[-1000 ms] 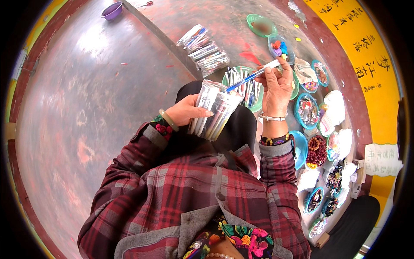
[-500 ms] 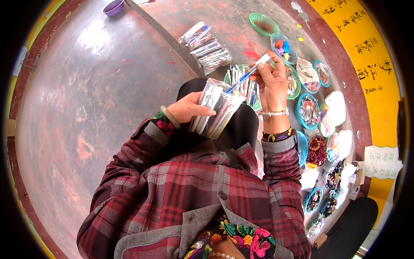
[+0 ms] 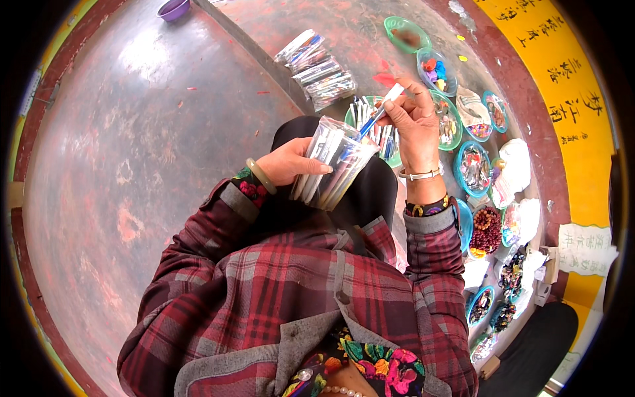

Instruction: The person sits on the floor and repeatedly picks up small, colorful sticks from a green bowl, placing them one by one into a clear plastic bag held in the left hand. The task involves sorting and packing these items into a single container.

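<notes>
My left hand is closed around a clear plastic bag full of pens, held tilted above my dark-trousered knees. Between the thumb and fingers of my right hand is a pen with a white end and a blue barrel. Its lower end sits inside the mouth of the bag. Just behind the right hand stands a green basket holding loose pens, partly covered by the hand and the bag.
Filled pen bags lie stacked on the floor ahead. Along the right, several bowls and baskets hold small goods, among them a blue basket and a green bowl. Beads lie further down. A purple basin stands far left.
My right hand has moved slightly down and left, and the pen has slid deeper into the bag. My left hand keeps its hold on the bag.
</notes>
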Demonstrator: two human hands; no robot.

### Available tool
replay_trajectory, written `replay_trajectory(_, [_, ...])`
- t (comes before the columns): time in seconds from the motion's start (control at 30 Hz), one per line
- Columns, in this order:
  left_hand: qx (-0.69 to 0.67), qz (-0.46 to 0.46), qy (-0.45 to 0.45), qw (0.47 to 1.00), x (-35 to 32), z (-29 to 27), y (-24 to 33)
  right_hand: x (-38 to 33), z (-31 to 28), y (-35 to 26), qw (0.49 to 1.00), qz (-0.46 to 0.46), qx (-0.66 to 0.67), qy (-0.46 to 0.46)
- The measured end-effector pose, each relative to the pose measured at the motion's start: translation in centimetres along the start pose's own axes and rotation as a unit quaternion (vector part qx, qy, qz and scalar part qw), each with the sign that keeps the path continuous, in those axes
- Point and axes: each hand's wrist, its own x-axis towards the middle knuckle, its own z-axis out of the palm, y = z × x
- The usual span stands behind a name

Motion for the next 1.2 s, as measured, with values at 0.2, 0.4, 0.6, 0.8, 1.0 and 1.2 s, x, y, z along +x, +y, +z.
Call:
replay_trajectory(0.2, [-0.033,0.006,-0.013,0.999,-0.2,0.5,0.4,-1.2,0.8,0.9,0.999,0.033,0.012,-0.008])
replay_trajectory(0.4, [-0.031,0.001,-0.015,0.999,-0.1,0.1,0.2,-2.3,1.4,1.6,0.998,0.041,0.007,-0.046])
replay_trajectory(0.6, [-0.043,0.003,-0.018,0.999,-0.2,0.1,0.3,-3.7,1.8,2.7,0.997,0.026,-0.076,-0.02])
replay_trajectory(0.8, [-0.046,0.005,-0.013,0.999,-0.3,0.2,0.3,-4.4,2.1,1.9,0.986,-0.045,-0.159,0.001])
replay_trajectory(1.0, [-0.028,0.008,-0.013,1.0,-0.2,0.1,0.1,-5.1,2.5,1.6,0.979,-0.06,-0.195,0.016])
replay_trajectory(1.2, [-0.017,0.01,-0.021,1.0,-0.2,0.3,0.3,-5.1,3.1,1.1,0.98,-0.027,-0.195,0.007])
